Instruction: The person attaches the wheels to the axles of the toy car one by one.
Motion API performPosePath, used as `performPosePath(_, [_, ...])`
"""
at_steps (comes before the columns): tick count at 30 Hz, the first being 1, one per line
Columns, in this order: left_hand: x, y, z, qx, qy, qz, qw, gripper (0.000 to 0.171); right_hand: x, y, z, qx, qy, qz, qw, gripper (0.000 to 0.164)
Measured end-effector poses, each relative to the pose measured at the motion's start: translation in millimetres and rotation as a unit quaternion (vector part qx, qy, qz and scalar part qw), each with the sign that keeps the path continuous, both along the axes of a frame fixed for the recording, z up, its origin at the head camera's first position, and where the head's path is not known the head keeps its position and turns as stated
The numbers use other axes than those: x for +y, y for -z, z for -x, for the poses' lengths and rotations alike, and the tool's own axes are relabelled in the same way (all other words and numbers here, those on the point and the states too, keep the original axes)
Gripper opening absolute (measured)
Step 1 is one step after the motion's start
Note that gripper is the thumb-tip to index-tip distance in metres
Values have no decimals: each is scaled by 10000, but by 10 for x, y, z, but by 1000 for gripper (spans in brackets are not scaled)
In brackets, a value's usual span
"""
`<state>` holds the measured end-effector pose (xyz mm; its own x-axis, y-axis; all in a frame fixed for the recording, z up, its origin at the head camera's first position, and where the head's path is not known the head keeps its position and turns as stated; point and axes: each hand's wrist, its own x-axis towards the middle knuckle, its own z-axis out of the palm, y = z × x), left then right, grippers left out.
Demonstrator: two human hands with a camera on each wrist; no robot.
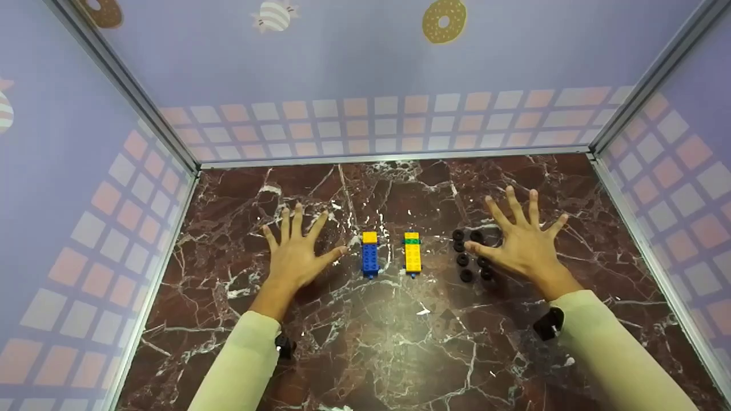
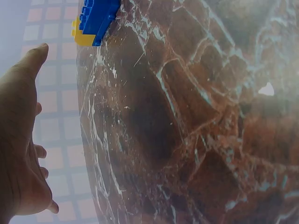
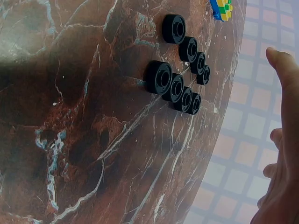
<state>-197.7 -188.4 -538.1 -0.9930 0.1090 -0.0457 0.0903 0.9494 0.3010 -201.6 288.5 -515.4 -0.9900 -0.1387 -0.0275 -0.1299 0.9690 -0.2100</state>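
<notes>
My left hand point(image 1: 294, 260) has its fingers spread, left of a blue brick piece with a yellow end point(image 1: 370, 257). In the left wrist view that blue piece point(image 2: 100, 18) shows at the top, apart from the thumb. A yellow brick piece with a green band point(image 1: 412, 254) lies to its right. My right hand point(image 1: 525, 248), also spread, is over the right side of several small black wheels point(image 1: 465, 260), its thumb partly covering them in the head view. The right wrist view shows the wheels point(image 3: 175, 86) standing in two rows, apart from the hand. Neither hand holds anything.
The tabletop point(image 1: 388, 337) is dark red marble pattern with white veins. Purple panels with pink and white squares point(image 1: 354, 125) wall it at the back, left and right, with metal edging along the base. A black wrist device point(image 1: 549, 323) sits at the right cuff.
</notes>
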Motion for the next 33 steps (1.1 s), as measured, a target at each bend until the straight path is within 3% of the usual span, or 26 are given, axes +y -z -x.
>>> performPosePath(17, [163, 76, -35, -53, 270, 72, 9996, 98, -137, 14, 30, -313, -24, 23, 9995, 111])
performPosePath(33, [276, 203, -67, -19, 525, -197, 9984, 100, -283, 10, 34, -313, -102, 20, 9995, 112])
